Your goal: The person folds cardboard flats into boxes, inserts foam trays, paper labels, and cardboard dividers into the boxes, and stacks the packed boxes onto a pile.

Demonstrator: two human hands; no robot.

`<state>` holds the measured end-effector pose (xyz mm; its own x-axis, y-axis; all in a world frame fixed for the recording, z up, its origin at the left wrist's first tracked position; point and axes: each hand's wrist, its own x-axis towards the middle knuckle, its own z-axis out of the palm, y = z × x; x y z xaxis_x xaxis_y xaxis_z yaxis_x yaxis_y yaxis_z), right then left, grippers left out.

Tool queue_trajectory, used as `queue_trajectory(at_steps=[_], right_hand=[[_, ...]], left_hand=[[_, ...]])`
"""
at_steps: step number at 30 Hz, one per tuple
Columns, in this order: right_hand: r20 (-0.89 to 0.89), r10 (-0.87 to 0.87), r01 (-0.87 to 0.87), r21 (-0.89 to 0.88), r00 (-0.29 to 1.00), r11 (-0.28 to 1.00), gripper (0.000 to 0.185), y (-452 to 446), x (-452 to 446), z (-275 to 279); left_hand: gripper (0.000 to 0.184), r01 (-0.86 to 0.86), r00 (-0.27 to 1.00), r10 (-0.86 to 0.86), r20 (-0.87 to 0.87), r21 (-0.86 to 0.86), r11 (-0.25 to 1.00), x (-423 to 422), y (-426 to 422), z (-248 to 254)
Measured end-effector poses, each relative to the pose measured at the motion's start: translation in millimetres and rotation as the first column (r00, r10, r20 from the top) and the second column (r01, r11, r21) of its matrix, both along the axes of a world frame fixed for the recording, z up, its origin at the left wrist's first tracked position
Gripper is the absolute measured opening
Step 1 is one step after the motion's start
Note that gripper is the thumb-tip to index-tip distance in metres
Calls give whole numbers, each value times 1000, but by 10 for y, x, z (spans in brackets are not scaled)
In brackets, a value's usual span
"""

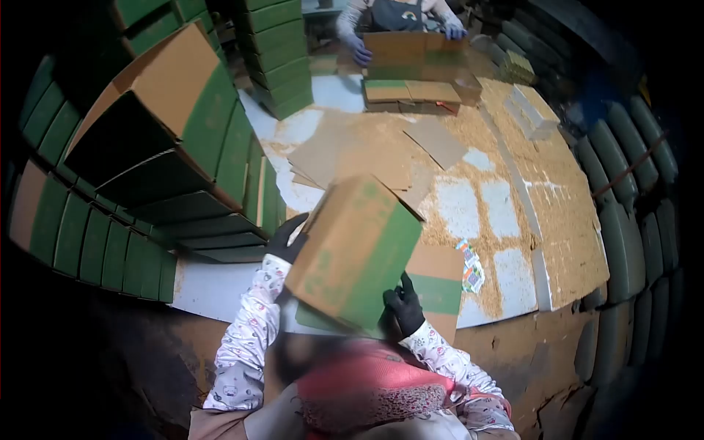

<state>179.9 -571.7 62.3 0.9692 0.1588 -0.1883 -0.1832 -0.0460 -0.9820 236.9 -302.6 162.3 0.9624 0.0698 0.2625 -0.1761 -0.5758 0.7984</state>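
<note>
1. Fingers: the left hand's (287,242) fingers grip the left edge of the carton (350,253), tips partly hidden; the right hand's (403,304) fingers pinch its lower right edge.
2. Carton: tilted above the counter (213,284); contents not visible.
3. Right of carton: flat cardboard (440,284), printed packets (471,270).
4. Left of carton: stacked green boxes (238,158); contents cannot be determined.
5. Beyond carton: loose sheets (359,147), then a cardboard panel (411,55) between a co-worker's gloved hands (359,53).
</note>
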Motion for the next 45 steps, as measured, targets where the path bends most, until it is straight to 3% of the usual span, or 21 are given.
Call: queue_trajectory(at_steps=[1,3,5,6,8,12,13,15,16,18,20,25,29,31,33,34,35,38,41,43,45], right_hand=[[394,-72,69,21,916,997,60,95,116,272],[346,281,-192,-269,895,944,53,-83,336,1166],[164,634,-259,-814,756,519,41,-158,423,1582],[174,774,-237,-891,609,387,34,-284,448,1422],[-193,885,-450,-893,424,21,27,-457,434,1268],[236,859,-236,-898,455,372,15,-663,318,1005],[233,798,-300,-839,555,454,19,-762,366,1049],[645,331,155,-577,689,802,35,-1304,489,1185],[685,-53,414,-375,727,830,39,-1707,531,1090],[669,-510,841,-408,540,355,46,-2793,574,647],[420,-873,907,-418,246,54,76,-4030,432,-205],[-485,-869,992,-26,98,127,84,-4849,213,-867],[-421,-893,977,197,158,80,88,-5123,124,-1338],[-423,-892,957,287,157,32,73,-4915,114,-1182],[-617,-724,858,509,309,-67,22,-4894,-76,-1299],[-312,-746,803,333,588,494,24,-4843,-280,-1305],[-175,-735,755,184,655,629,25,-4652,-403,-1178],[-80,-684,687,35,725,725,27,-4078,-574,-687],[-297,-627,682,462,721,566,23,-3414,-379,-84],[399,-357,379,26,844,925,40,-2920,-27,727],[211,-359,257,392,909,883,65,-2448,309,1122]], left_hand=[[45,25,999,-27,44,36,999,-58,-165,4],[40,207,977,-210,48,53,977,-354,-704,-106],[36,465,885,-465,-30,-2,885,-857,-1144,-232],[34,523,849,-524,-70,-39,852,-1006,-1159,-247],[33,503,862,-497,-98,41,864,-863,-1006,-206],[39,296,948,-242,-208,287,911,-75,-719,-225],[41,283,946,-218,-239,289,915,22,-720,-295],[42,250,965,-224,-138,223,942,149,-602,-486],[41,274,949,-236,-207,179,945,145,-575,-472],[33,233,962,-220,-163,66,970,95,-638,-434],[32,244,964,-216,-157,191,951,120,-584,-498],[30,203,943,-136,-305,202,958,185,-624,-384],[30,252,934,-167,-317,249,935,238,-524,-385],[31,258,932,-160,-326,286,923,263,-491,-419],[30,269,929,-182,-323,249,930,277,-469,-448],[29,268,930,-187,-317,235,934,299,-508,-426],[29,265,933,-190,-307,223,938,327,-545,-397],[27,239,931,-175,-319,175,955,369,-611,-357],[29,238,923,-173,-344,156,959,446,-629,-350],[30,156,908,-123,-400,49,987,471,-624,-426],[34,218,966,-169,-195,265,939,505,-749,-340]])
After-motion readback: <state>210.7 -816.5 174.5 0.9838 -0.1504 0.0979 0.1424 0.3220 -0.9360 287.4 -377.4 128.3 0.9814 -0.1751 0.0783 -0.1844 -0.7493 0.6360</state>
